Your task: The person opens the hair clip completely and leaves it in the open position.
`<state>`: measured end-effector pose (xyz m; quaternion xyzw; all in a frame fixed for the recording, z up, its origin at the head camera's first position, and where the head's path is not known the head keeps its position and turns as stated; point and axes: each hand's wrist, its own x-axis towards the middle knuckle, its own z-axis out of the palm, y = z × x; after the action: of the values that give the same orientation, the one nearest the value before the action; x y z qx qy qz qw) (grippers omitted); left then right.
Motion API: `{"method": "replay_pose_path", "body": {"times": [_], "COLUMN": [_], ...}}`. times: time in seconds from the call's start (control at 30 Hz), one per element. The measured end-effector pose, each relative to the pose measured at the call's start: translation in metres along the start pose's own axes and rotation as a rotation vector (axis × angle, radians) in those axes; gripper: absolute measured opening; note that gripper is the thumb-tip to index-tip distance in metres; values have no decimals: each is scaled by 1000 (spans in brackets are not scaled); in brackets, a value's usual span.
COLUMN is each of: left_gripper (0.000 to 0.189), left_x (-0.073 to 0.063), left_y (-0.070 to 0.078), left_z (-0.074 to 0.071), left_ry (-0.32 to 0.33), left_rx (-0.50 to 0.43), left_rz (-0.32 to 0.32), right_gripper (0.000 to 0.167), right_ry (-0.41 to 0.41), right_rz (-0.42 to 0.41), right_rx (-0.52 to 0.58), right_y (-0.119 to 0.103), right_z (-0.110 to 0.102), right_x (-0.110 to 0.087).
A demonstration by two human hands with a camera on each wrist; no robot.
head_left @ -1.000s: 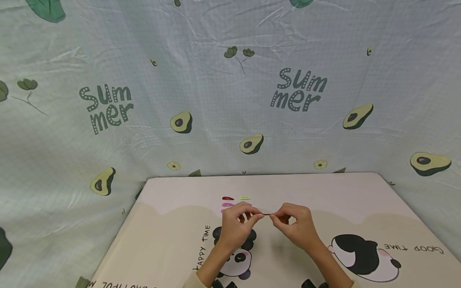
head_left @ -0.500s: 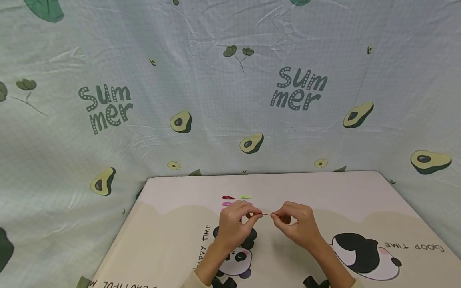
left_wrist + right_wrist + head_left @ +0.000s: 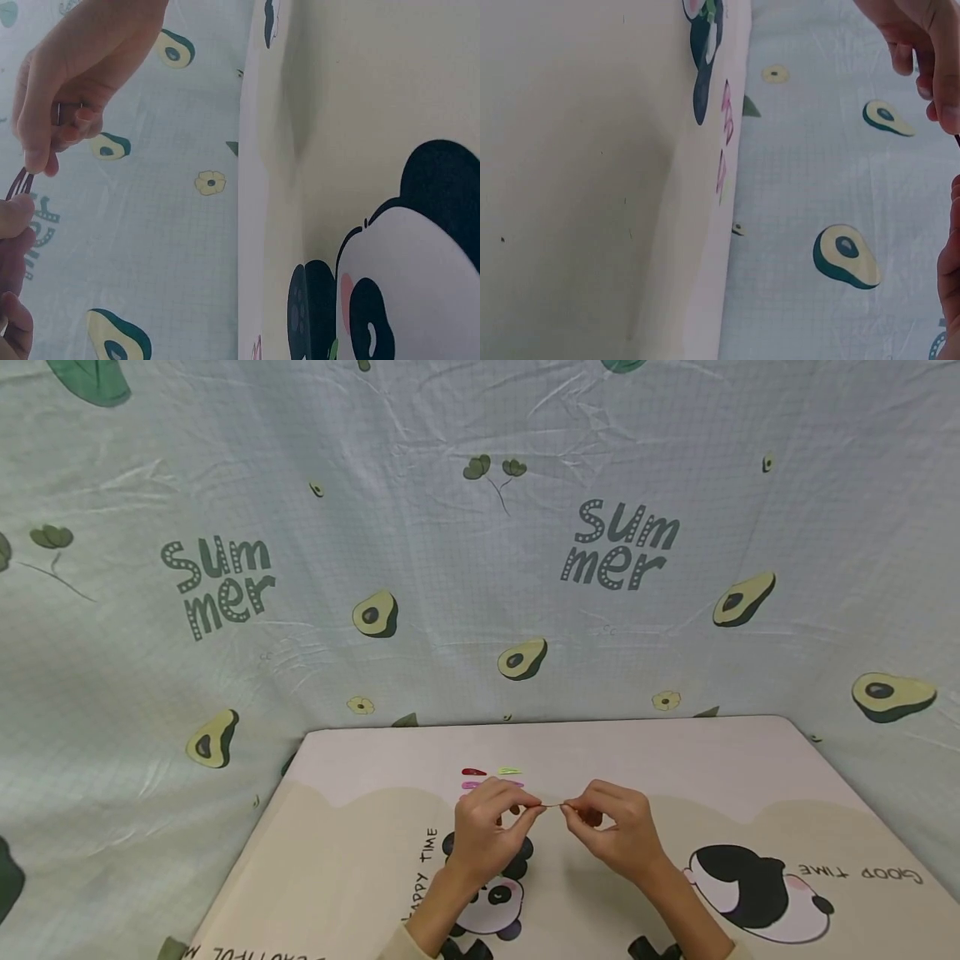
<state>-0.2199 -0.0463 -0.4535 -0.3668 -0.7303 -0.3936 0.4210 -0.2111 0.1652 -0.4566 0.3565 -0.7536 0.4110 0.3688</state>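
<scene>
Above the table, both hands pinch one small dark red hair clip (image 3: 20, 184) between them. My left hand (image 3: 487, 827) grips one end between thumb and fingertips. Opposite it, my right hand (image 3: 618, 827) pinches the other end. The clip's thin prongs stand a little apart in the left wrist view; only a slim line of it shows in the head view. Just beyond the left hand, other hair clips lie on the table: a red one (image 3: 474, 772), a yellow-green one (image 3: 510, 771) and a pink one (image 3: 471, 785), some partly hidden by the hand.
The table (image 3: 360, 860) has a cream and pale pink cover printed with a panda (image 3: 491, 906), a black-and-white animal (image 3: 761, 893) and lettering. Behind the far edge hangs a pale curtain (image 3: 450, 552) with avocado prints.
Both hands keep their pinch on the hair clip. The left hand has shifted slightly to the left, and less of the clip's red face shows between the fingertips.
</scene>
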Motion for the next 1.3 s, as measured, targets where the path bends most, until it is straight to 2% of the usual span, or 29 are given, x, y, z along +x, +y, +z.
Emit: {"method": "replay_pose_path", "body": {"times": [0.17,0.87,1.3], "left_gripper": [21,15,12], "left_x": [0,0,0], "left_y": [-1,1,1], "left_z": [1,0,-1], "left_ry": [2,-17,-6], "left_rx": [-9,-37,-33], "left_rz": [0,0,2], "right_gripper": [26,24,26], "right_ry": [1,7,5], "right_rz": [-4,-10,-18], "right_rx": [2,-2,4], "right_y": [0,-1,-4], "right_z": [0,1,3], "right_x": [0,0,0]}}
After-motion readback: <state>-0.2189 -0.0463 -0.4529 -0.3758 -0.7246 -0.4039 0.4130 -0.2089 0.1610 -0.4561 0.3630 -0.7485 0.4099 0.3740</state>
